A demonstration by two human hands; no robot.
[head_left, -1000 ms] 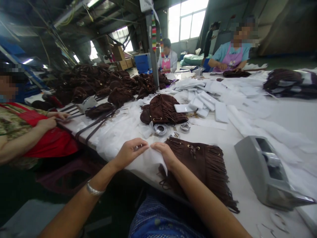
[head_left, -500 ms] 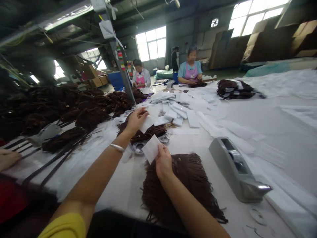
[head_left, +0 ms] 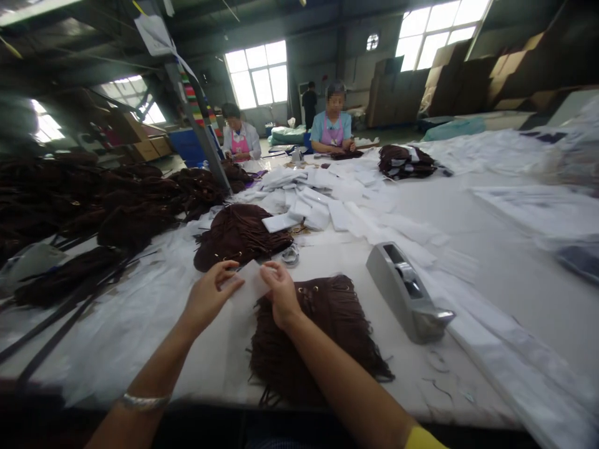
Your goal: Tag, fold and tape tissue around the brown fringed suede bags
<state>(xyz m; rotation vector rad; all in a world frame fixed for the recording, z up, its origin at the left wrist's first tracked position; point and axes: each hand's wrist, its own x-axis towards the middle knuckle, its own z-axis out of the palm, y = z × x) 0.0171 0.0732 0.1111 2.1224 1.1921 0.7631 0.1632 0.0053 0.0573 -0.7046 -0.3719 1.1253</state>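
Between my two hands is a thin, square white sheet (head_left: pixel 250 279), perhaps foam or paper. My right hand (head_left: pixel 281 296) pinches its right side between thumb and fingers. At the left edge, the thumb and fingers of my left hand (head_left: pixel 206 299) close around the sheet. Under my right forearm lies a dark brown fringed bag (head_left: pixel 334 312) with metal eyelets, flat on the table. Just beyond my hands sits a second brown fringed bag (head_left: pixel 234 227). A grey tape dispenser (head_left: pixel 397 299) stands to the right of the near bag.
Loose white sheets (head_left: pixel 311 206) are heaped mid-table. Brown bags (head_left: pixel 116 193) pile up at left, with clear plastic (head_left: pixel 126 324) in front. A metal post (head_left: pixel 203 137) rises behind. Two people in pink aprons work at the far side, near a stack of brown pieces (head_left: pixel 405 161).
My left hand has drawn back from the far bag toward my right hand, and both are now at one sheet. The view has shifted right.
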